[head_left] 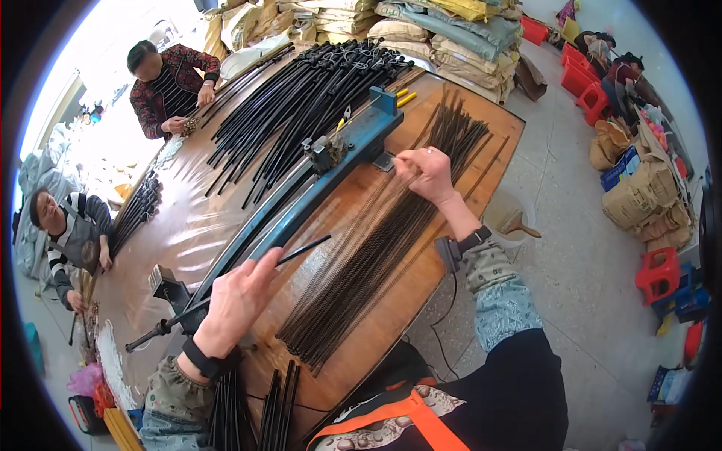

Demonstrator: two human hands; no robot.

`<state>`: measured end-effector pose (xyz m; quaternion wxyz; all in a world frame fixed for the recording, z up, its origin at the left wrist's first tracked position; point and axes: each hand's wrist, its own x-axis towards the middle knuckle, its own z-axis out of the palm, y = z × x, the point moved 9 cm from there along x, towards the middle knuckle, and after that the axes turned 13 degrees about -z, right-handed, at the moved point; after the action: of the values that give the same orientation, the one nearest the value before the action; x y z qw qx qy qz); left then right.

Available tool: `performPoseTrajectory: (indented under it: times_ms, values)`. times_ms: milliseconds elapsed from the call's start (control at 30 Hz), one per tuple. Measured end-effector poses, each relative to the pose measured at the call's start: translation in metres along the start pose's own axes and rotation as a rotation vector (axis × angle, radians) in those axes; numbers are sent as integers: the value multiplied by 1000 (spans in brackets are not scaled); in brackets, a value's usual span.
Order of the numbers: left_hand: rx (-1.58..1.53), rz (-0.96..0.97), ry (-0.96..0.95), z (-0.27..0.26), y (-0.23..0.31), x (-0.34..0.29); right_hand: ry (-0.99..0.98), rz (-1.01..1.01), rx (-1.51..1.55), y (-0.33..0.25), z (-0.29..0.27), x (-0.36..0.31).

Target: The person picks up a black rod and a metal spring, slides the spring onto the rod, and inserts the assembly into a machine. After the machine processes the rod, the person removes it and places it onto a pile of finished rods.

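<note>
My left hand (239,301) is closed round a black rod (302,249), which slants up to the right and has a knobbed end at the lower left. My right hand (426,174) is pinched over the upper part of a bundle of long, thin, dark-brown ribbed strands, like springs (368,259). What its fingertips hold is too fine to make out. Between the bundle and a heap of black rods (301,113), a long blue metal rail fixture (301,214) runs along the table, with a small clamp-like block (325,154) on it.
The wooden table (421,252) carries everything. Two people (169,90) (75,233) work along its left side. More black rods (278,406) stand by its near edge. A pale bucket with a brush (519,225), red stools (656,272) and stacked sacks (474,52) are around it.
</note>
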<state>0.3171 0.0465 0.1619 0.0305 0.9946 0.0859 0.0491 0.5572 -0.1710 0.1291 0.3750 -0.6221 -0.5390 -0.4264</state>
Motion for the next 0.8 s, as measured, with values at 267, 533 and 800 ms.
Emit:
performPoseTrajectory:
  times_ms: [267,533,800]
  values:
    - [-80,39,85,5,-16,-12,178,77,-97,-27,-22,-3]
    - [45,3,-71,18,-16,-19,-137,123,86,1,59,-20]
    - [-10,-6,-33,21,-11,-16,-81,242,110,0,52,-34]
